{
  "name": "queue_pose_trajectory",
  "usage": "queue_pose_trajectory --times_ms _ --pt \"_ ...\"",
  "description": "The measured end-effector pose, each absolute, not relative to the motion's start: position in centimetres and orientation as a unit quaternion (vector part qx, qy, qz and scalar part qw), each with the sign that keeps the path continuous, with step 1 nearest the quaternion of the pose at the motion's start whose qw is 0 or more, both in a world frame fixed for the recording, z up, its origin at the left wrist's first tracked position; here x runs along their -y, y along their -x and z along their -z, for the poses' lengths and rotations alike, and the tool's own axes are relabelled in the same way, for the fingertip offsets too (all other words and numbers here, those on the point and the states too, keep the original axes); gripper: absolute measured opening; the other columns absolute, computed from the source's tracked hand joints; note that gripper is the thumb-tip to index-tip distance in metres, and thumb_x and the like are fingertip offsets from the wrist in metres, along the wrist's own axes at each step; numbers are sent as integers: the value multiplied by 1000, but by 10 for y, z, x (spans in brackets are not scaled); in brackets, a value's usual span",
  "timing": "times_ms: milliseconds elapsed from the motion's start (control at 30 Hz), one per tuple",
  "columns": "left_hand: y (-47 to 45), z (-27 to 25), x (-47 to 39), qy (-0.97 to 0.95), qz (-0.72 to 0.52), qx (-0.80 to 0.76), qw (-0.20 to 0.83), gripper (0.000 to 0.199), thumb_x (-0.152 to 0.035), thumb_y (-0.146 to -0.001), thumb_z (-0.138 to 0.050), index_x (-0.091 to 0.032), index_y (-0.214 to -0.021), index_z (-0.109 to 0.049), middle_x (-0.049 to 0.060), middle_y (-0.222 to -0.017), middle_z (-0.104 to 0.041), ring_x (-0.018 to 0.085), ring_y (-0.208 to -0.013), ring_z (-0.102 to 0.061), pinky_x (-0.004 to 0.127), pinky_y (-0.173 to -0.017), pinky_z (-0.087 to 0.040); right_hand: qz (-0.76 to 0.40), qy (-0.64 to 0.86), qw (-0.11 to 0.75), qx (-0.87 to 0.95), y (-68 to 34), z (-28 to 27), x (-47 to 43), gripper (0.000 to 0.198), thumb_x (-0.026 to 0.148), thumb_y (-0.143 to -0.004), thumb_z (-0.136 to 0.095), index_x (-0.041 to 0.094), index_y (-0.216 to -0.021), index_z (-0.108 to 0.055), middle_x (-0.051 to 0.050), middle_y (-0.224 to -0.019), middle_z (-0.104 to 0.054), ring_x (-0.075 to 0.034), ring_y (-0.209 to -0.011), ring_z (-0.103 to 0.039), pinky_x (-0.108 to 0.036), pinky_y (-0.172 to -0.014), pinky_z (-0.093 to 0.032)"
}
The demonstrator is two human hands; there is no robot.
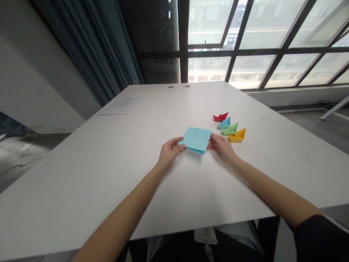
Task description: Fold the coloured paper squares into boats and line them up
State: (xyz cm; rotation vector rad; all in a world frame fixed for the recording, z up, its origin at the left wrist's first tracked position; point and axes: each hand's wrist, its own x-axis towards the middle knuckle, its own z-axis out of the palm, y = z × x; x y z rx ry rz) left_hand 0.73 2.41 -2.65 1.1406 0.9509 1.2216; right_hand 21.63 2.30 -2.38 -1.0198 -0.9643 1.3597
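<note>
A light-blue sheet of origami paper (196, 139), folded with creases showing and a loose layer along its lower edge, is held between both hands over the white table. My left hand (171, 150) pinches its left corner between thumb and fingers. At the right edge, my right hand (221, 145) grips the paper, with some fingers hidden behind it. Just beyond the right hand, folded paper boats stand in a slanting row: a red boat (220, 117), a blue boat (224, 123), a green boat (230, 129) and a yellow boat (237, 135).
The white table (89, 182) stretches away toward the windows (209, 67). A printed paper sheet (120, 106) lies at its far left edge. Two round grommets (170, 87) sit near the far end. A blue curtain (92, 47) hangs on the left.
</note>
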Motion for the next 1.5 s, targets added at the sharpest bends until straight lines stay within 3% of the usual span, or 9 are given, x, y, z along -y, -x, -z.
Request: queue_pose_trajectory --times_ms 167,467,600,733,900,1000,1200,1367,1500 --pt "-8 27 -22 -495 -503 -395 588 46 -21 -56 -75 -15 -100 -62 3 -78 -65 13 -76 -59 26 -72 -45 -584 429 557 407 -218 25 -24 32 48 -65 -68 18 -75 -64 0 -68 -64 -9 -54 -57 -22 -57 -48" --pt "-7 25 -21 -510 -487 -433 562 47 -26 -55 -77 -13 -98 -64 -2 -62 -59 8 -59 -51 22 -61 -41 -575 434 542 433 -216 26 -23 30 45 -65 -68 20 -80 -63 2 -71 -63 -9 -56 -58 -23 -59 -48" --pt "-7 29 -23 -533 -484 -450 528 35 -33 -60 -74 -14 -89 -67 0 -62 -61 10 -58 -52 22 -58 -40 -573 432 544 435 -215 25 -23 30 45 -65 -69 20 -80 -62 3 -71 -62 -8 -57 -57 -22 -59 -48" --pt "-8 35 -26 -527 -523 -450 496 26 -38 -64 -70 -14 -74 -67 3 -70 -65 12 -65 -56 25 -65 -43 -567 437 542 440 -212 25 -22 34 45 -62 -71 20 -84 -60 3 -72 -61 -9 -59 -57 -24 -61 -50" --pt "-11 35 -27 -432 -603 -429 515 29 -40 -64 -69 -15 -75 -63 2 -78 -64 12 -70 -58 26 -72 -46 -538 451 536 469 -213 28 -22 44 44 -62 -70 21 -97 -57 1 -76 -61 -10 -61 -57 -25 -60 -50" --pt "-11 34 -27 -380 -619 -414 548 30 -41 -64 -69 -16 -74 -57 -1 -68 -60 11 -66 -57 25 -67 -46 -514 464 523 496 -215 28 -21 43 42 -65 -68 23 -102 -56 1 -81 -60 -9 -61 -58 -24 -58 -48" --pt "-9 31 -27 -316 -636 -412 571 33 -42 -65 -68 -19 -77 -47 -5 -63 -56 8 -57 -55 21 -58 -45 -458 494 463 575 -217 28 -19 29 39 -67 -67 19 -89 -63 -1 -80 -63 -11 -63 -56 -25 -61 -45" --pt "-10 27 -26 -308 -624 -442 566 30 -42 -69 -65 -21 -76 -44 -7 -57 -51 5 -44 -45 16 -45 -37 -402 487 454 629 -215 28 -18 28 45 -75 -57 21 -82 -68 -6 -97 -63 -16 -85 -56 -26 -67 -45" --pt "-13 28 -24 -328 -595 -454 577 34 -44 -65 -66 -20 -75 -45 -7 -55 -51 6 -43 -44 17 -43 -36 -446 484 447 606 -213 26 -18 33 48 -75 -57 20 -89 -67 -5 -86 -65 -13 -67 -56 -25 -58 -46"
